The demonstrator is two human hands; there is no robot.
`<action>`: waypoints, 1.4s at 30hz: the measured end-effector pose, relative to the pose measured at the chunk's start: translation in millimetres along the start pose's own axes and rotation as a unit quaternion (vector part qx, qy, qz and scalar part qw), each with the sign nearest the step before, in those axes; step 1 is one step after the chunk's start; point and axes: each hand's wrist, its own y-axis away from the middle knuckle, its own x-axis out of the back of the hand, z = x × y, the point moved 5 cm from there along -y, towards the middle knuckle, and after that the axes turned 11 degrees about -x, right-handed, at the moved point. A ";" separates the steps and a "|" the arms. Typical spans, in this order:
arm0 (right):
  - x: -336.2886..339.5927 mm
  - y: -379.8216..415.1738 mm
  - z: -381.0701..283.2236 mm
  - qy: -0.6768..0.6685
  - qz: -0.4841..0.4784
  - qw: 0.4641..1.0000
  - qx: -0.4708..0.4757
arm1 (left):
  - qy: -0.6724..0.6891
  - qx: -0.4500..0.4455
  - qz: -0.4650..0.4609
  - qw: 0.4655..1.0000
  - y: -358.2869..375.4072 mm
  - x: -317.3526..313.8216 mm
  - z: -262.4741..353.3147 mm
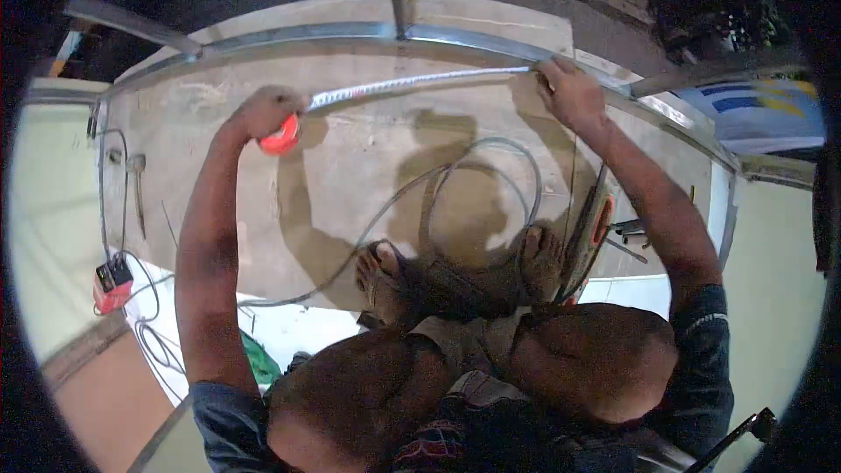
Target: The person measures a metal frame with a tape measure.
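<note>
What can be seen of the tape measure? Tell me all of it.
The tape measure has a red-orange case, gripped in the left hand. Its pale metal blade is drawn out, running nearly level to the right, where the right hand pins its end against the metal rail. Markings are blurred. It hangs just above the grey board.

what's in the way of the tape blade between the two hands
Nothing visible. The tape blade runs free from the red tape measure case in the left hand to the right hand at the metal rail. The looped cable lies lower on the board, clear of it.
</note>
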 end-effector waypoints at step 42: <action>-15.9 -36.2 -73.7 -0.073 0.123 0.983 0.118 | -0.243 0.061 0.183 0.951 -61.8 32.7 -2.2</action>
